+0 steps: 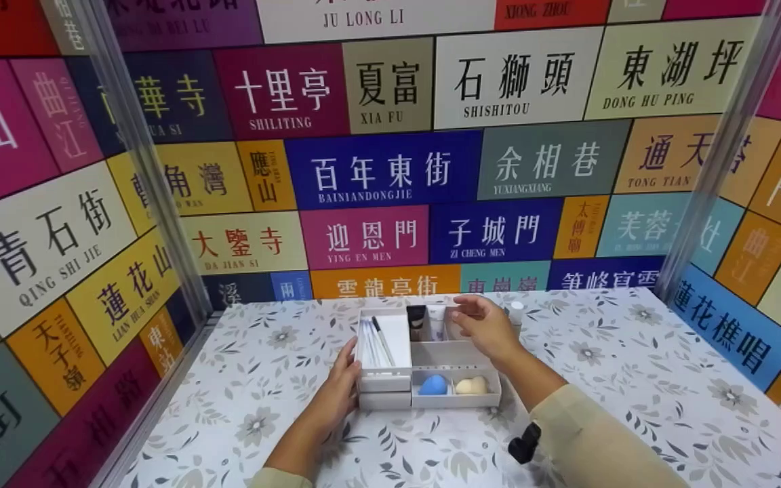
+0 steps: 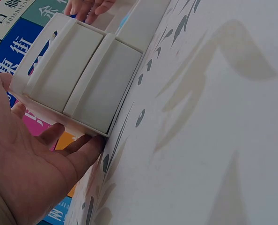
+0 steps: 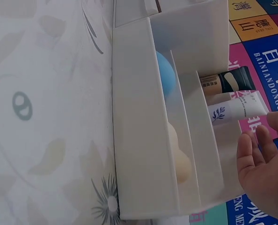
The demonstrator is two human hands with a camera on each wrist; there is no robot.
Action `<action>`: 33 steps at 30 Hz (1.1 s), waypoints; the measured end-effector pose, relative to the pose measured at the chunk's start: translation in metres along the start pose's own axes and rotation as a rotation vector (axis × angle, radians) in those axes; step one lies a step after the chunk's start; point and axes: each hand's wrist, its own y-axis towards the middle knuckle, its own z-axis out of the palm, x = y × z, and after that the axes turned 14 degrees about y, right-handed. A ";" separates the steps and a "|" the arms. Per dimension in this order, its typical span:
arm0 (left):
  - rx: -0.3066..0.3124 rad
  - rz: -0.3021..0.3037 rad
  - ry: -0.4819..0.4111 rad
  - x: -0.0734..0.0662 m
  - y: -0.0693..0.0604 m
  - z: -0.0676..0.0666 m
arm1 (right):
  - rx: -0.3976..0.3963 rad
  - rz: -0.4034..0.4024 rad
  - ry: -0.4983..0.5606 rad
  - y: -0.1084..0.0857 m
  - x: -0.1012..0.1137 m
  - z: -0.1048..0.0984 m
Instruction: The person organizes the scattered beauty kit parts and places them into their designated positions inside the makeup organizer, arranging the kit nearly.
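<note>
A white desktop organizer (image 1: 385,381) stands on the table, with drawers on its left side. My left hand (image 1: 339,381) rests against its left side; in the left wrist view the left hand (image 2: 45,164) has its fingers along the side wall and its thumb near the top edge. My right hand (image 1: 492,330) is above the rear right compartment, fingers loosely bent. A white tube (image 3: 237,108) stands in that compartment beside a dark-and-tan tube (image 3: 228,82). The right thumb is close to the white tube's end; whether they touch I cannot tell.
Slim pens (image 1: 380,342) lie in the organizer's left top tray. A blue makeup sponge (image 1: 433,385) and a cream makeup sponge (image 1: 472,386) sit in the front right compartments. Behind the right hand is a white-capped bottle (image 1: 516,312). A patterned cloth (image 1: 255,427) covers the table.
</note>
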 end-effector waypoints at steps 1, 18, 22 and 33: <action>-0.003 -0.004 0.004 0.000 0.000 0.000 | 0.000 0.003 0.000 -0.001 0.001 -0.003; -0.006 0.003 -0.016 0.000 0.000 0.000 | -0.065 0.068 -0.064 -0.019 0.006 -0.059; -0.001 0.010 -0.033 0.001 0.000 0.000 | -0.075 0.092 -0.064 -0.021 0.005 -0.069; 0.003 0.013 -0.019 0.003 0.000 0.000 | -0.118 0.098 -0.078 -0.022 -0.003 -0.091</action>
